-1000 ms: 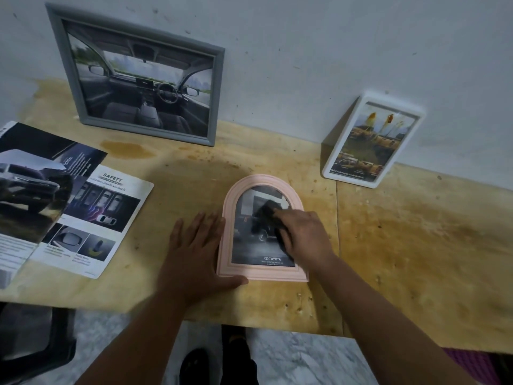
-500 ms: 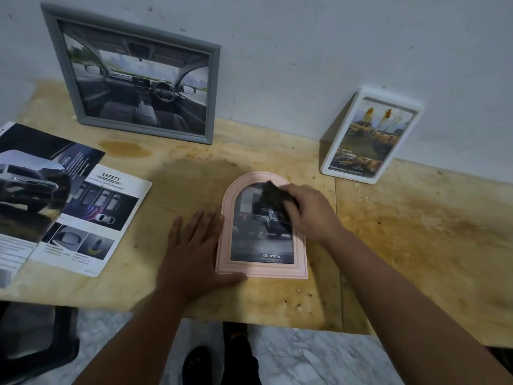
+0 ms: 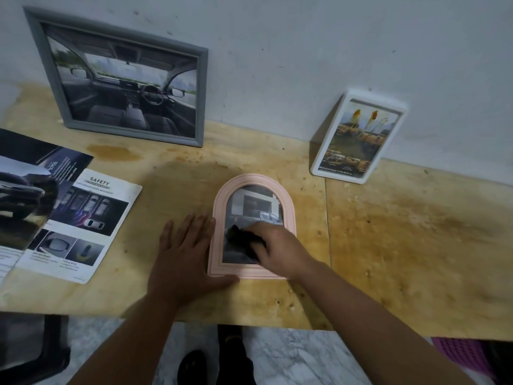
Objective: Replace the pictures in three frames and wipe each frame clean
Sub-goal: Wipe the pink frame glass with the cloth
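1. A pink arched frame (image 3: 254, 226) lies flat on the wooden table (image 3: 388, 232), near the table's front edge, with a picture of a car under its glass.
2. The right hand (image 3: 277, 250) rests on the lower half of that frame, fingers curled around a black cloth (image 3: 241, 240) and pressing it on the glass.
3. The left hand (image 3: 184, 259) lies flat and spread on the table just left of the pink frame — empty, fingers straight, the thumb reaching under the frame's bottom left corner and touching its edge.
4. Behind the pink frame and to its left, a grey frame (image 3: 126, 81) with a car-interior picture leans upright against the wall (image 3: 305, 51).
5. Behind the pink frame to its right, a white frame (image 3: 358, 137) with a picture of yellow cars leans on the same wall, tilted.
6. Well left of the pink frame, car brochures (image 3: 69, 218) lie on the table — one page headed "SAFETY".
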A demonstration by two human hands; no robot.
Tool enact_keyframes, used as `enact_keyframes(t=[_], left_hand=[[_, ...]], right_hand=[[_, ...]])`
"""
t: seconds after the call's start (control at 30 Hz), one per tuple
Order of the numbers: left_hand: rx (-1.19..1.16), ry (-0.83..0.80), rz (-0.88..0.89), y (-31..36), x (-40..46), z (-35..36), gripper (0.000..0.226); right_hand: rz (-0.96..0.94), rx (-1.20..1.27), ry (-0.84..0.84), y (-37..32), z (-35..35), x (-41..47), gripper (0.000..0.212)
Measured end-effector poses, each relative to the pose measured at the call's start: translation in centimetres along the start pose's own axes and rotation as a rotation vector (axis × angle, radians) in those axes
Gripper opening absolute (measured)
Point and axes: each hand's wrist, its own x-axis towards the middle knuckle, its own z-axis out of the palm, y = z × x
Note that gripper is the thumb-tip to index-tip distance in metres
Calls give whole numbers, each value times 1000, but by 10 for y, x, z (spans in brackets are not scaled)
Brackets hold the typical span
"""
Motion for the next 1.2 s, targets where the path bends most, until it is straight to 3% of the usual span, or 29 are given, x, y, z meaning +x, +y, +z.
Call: enact_keyframes(t=[0.07, 0.17, 0.27, 0.37, 0.57, 0.73, 0.9, 1.03, 1.2], left_hand=[[-10, 21, 6, 0, 0, 0, 128], [-7, 36, 15, 0, 0, 1, 130], [-1, 43, 13, 1, 0, 0, 131], [-2, 39, 11, 1, -1, 0, 130], [-8, 13, 6, 0, 1, 0, 131], [-18, -4, -4, -1, 0, 1, 134], [-34, 1, 5, -3, -1, 2, 134], [-45, 28, 5, -2, 0, 2, 132], [-64, 82, 26, -3, -1, 7, 129]], right_hand=[[27, -41, 97, 4, -17, 16, 36], [-10, -385, 221, 22, -41, 38, 40], [48, -670, -3, 36, -50, 45, 46], [29, -735, -88, 36, -52, 32, 46], [25, -657, -152, 20, -46, -7, 34], [132, -529, -193, -3, -32, -27, 25], [303, -250, -95, -17, -9, -37, 11], [330, -100, 50, -35, 27, -32, 26], [330, 349, -7, -45, 26, -6, 24]])
